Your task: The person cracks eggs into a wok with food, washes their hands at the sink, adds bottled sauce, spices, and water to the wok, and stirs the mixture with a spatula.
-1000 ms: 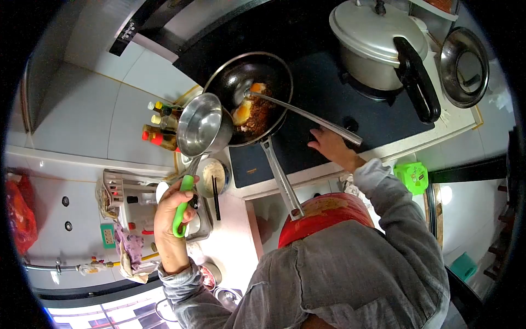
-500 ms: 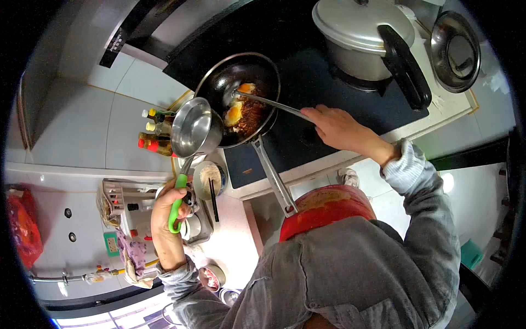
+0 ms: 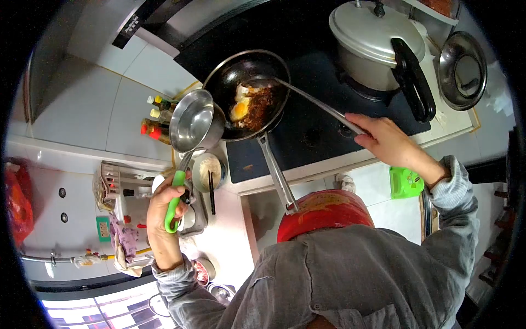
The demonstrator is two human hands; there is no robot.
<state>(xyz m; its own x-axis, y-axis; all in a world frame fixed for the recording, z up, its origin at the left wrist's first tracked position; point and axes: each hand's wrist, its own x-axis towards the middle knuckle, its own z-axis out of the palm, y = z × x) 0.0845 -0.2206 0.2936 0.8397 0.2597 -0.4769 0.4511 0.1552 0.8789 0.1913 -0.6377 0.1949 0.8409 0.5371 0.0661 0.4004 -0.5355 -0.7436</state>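
My left hand (image 3: 163, 213) is closed around the green handle of a steel water dipper (image 3: 192, 122), held level beside the wok's left rim; whether liquid is in it I cannot tell. My right hand (image 3: 390, 141) grips the end of a long metal ladle (image 3: 323, 105), whose head dips into the food at the back of the black wok (image 3: 241, 67). Inside the wok lie fried egg (image 3: 240, 109) and dark reddish-brown minced food (image 3: 260, 109). The wok stands on the hob, its metal handle (image 3: 278, 181) pointing toward my body, untouched.
A pressure cooker (image 3: 372, 52) stands on the hob's right, with a metal lid (image 3: 463, 71) beyond it. Sauce bottles (image 3: 159, 118) are left of the wok. Near my left wrist are a bowl (image 3: 219, 174) with black chopsticks (image 3: 212, 192) and a white rack (image 3: 118, 183).
My right hand has drawn back to the right, shifting the ladle's head from the wok's left side to the back right of the food. My left hand still holds the dipper beside the wok.
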